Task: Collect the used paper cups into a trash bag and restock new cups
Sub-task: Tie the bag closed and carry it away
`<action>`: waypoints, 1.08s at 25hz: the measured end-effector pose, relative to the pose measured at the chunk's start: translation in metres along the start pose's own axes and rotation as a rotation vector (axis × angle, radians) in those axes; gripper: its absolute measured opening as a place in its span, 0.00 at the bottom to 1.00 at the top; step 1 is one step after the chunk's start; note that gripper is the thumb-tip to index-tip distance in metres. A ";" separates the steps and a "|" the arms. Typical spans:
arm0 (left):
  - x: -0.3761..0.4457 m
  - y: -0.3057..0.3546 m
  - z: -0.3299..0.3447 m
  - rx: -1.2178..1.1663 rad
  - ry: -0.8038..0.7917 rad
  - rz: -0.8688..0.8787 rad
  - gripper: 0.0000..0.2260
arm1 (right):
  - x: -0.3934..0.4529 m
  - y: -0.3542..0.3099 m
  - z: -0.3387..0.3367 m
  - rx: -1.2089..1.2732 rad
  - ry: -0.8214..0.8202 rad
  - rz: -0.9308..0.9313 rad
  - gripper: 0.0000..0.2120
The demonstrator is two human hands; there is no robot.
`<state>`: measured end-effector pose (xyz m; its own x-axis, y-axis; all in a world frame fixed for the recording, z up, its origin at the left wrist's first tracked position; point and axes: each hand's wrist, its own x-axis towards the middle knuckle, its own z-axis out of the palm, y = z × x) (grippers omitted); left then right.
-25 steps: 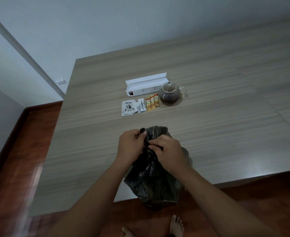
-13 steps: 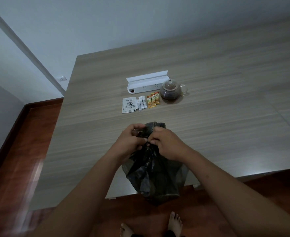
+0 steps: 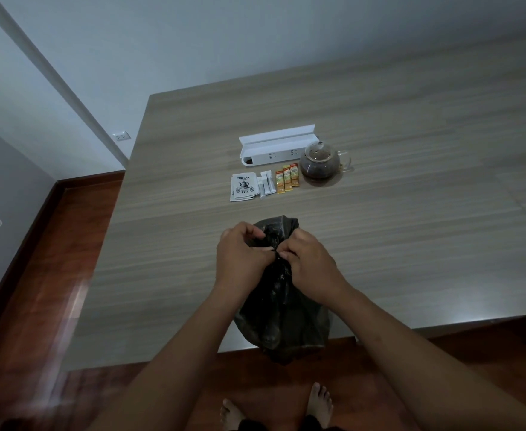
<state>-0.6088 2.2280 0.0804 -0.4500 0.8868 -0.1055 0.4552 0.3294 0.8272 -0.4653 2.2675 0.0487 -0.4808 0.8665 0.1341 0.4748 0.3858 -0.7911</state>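
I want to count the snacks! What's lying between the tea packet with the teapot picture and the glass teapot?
In the head view, white sachets and three orange sachets lie between the tea packet and the glass teapot.

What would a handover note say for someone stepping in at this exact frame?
Left hand and right hand both pinch the gathered neck of the black trash bag, which hangs at the near edge of the table.
No paper cups in view; the bag's contents cannot be seen.
On the table: white power strip, glass teapot, tea packet, white sachets, orange sachets.
Done: bag neck gathered. Left: close the bag, restock new cups.
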 end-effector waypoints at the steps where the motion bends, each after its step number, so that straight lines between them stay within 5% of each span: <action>1: 0.001 -0.002 0.000 -0.019 -0.007 -0.008 0.13 | 0.001 0.000 0.000 0.091 0.006 0.034 0.07; 6: 0.000 -0.008 -0.001 -0.100 -0.038 0.019 0.09 | 0.013 0.001 -0.010 0.315 -0.191 0.255 0.06; 14: -0.017 -0.019 0.007 0.118 0.024 0.330 0.06 | 0.023 -0.003 -0.014 0.482 -0.305 0.487 0.11; 18: -0.026 -0.019 0.015 0.036 0.057 0.279 0.11 | 0.023 -0.005 -0.014 0.467 -0.297 0.494 0.11; 22: -0.026 -0.024 0.021 -0.028 0.120 0.251 0.05 | 0.021 -0.004 -0.011 0.330 -0.265 0.467 0.09; 27: -0.025 -0.029 0.010 -0.045 0.003 0.354 0.02 | 0.021 -0.004 -0.016 0.172 -0.227 0.400 0.05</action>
<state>-0.6033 2.1997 0.0536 -0.2731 0.9423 0.1936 0.5489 -0.0127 0.8358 -0.4657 2.2893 0.0643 -0.4430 0.8378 -0.3190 0.5356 -0.0380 -0.8436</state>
